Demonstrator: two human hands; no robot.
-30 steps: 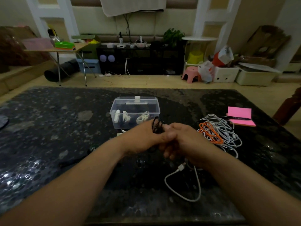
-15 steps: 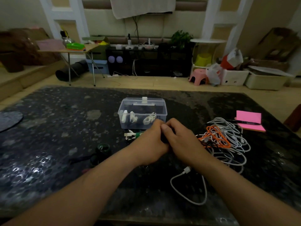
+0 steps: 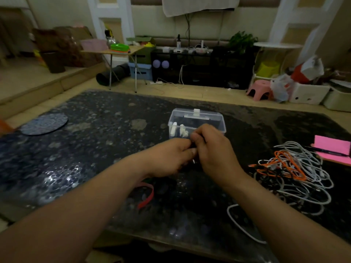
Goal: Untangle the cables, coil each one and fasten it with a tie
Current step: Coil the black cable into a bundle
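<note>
My left hand and my right hand are pressed together above the middle of the dark table, fingers closed around a small black coiled cable that is almost wholly hidden between them. A tangle of white cables with an orange cable on top lies to the right. One white cable end loops toward the table's front edge. A clear plastic box with white ties inside stands just behind my hands.
A red strap lies on the table under my left wrist. A pink notepad with a pen sits at the far right. A round dark mat lies at the left. Furniture and boxes stand on the floor beyond.
The view has swung left, so the hands and cables sit further right in frame. The black coil, visible above my fingers a second ago, is now enclosed between both hands.
</note>
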